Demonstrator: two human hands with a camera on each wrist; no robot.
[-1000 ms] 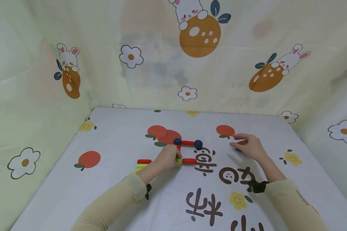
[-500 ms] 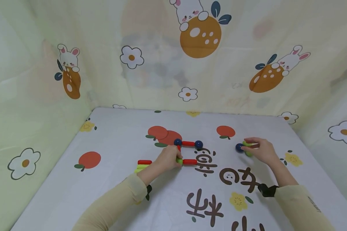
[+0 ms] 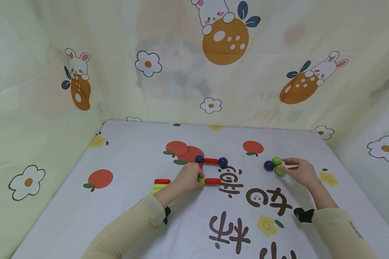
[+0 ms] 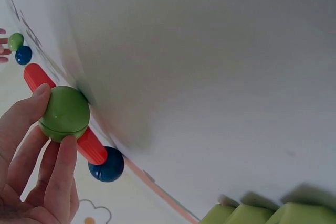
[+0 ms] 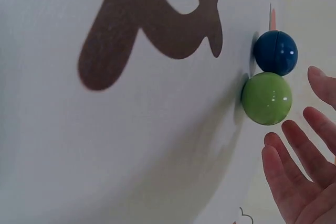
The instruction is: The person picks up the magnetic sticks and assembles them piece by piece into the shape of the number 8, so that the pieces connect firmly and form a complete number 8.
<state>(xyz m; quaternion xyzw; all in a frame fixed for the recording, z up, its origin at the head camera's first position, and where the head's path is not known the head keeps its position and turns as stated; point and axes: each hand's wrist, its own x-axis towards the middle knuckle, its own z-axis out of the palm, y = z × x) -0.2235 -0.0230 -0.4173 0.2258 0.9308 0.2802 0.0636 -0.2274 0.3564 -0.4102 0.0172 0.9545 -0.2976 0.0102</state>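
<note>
We are pinching a green ball (image 4: pixel 65 111) in our left hand (image 3: pixel 188 177), judging the frame (image 3: pixel 211 161) of red rods (image 3: pixel 212 181) and blue balls (image 3: pixel 223 162) only partly built, with spare sticks (image 3: pixel 162 181) lying left of that hand. We are holding our right hand (image 3: pixel 302 173) with fingers parted, just beside three unattached balls (image 3: pixel 269 165). We are working on a fruit-printed counter (image 3: pixel 129 154), pale cartoon curtains (image 3: pixel 116 86) hanging beyond both hands.

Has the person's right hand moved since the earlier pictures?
Yes. In the head view, the right hand has shifted rightward and slightly down the picture, farther from the printed red fruit.
</note>
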